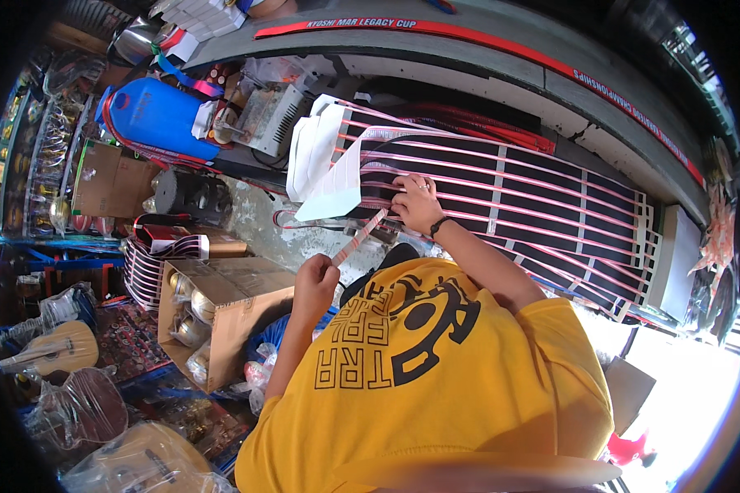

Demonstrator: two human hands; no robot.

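Note:
A narrow red-and-white patterned ribbon point(359, 237) stretches slantwise between my two hands. My left hand point(316, 280) is closed around its lower end. At the upper end, my right hand point(417, 205) has its fingers bent and pinched on the ribbon, beside the left part of a black board point(543, 203). Several similar ribbons lie lengthwise in rows over that board, with pale strips crossing them. White panels point(331, 195) stand at the board's left end, close to my right hand. My right fingertips are partly hidden.
Behind the board runs a grey ledge point(501, 62) carrying a long red printed sash point(436, 29). A blue plastic drum point(156, 115) stands at the back left. Nearer are an open cardboard box point(242, 296) with wrapped items and a plastic-wrapped guitar point(53, 349).

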